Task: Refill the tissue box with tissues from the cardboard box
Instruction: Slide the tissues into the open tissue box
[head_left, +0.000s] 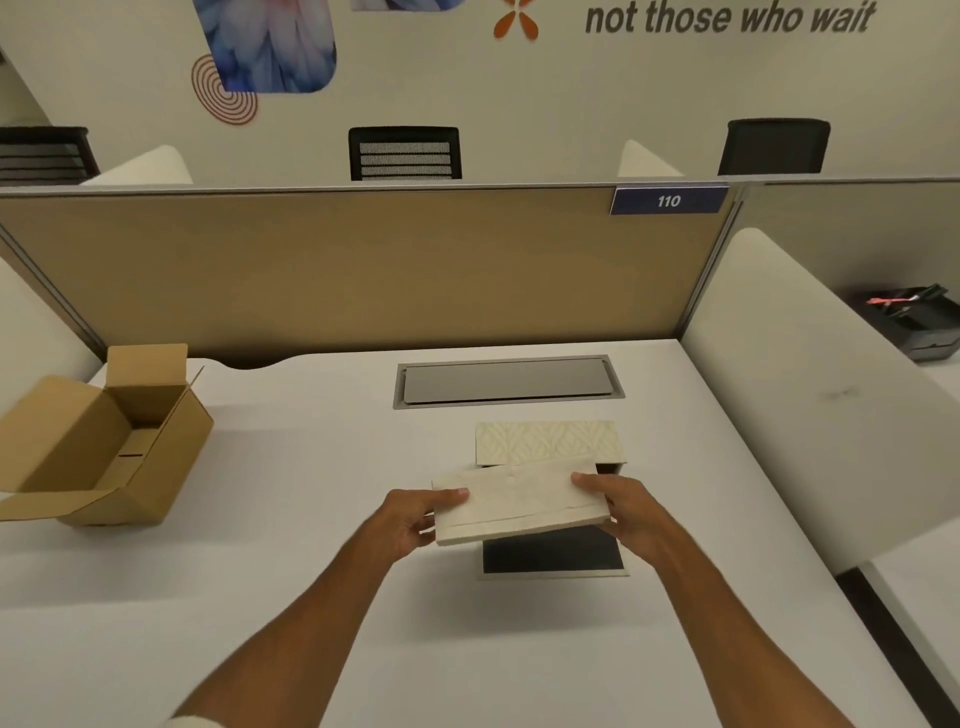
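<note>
A flat white stack of tissues (519, 501) hangs over the middle of the desk, held at both ends. My left hand (415, 519) grips its left end and my right hand (623, 512) grips its right end. Directly beneath and behind the stack lies the tissue box (550, 558), open, with a dark inside and a cream patterned lid (545, 441) standing up at its far side. The stack hides much of the box's opening. An open brown cardboard box (104, 441) sits at the left edge of the desk, flaps spread, its visible inside bare.
A grey cable hatch (506, 382) is set into the white desk (260, 571) behind the tissue box. A tan partition (337, 260) walls off the back, white dividers flank both sides. A black tray (919, 317) lies on the neighbouring desk at right.
</note>
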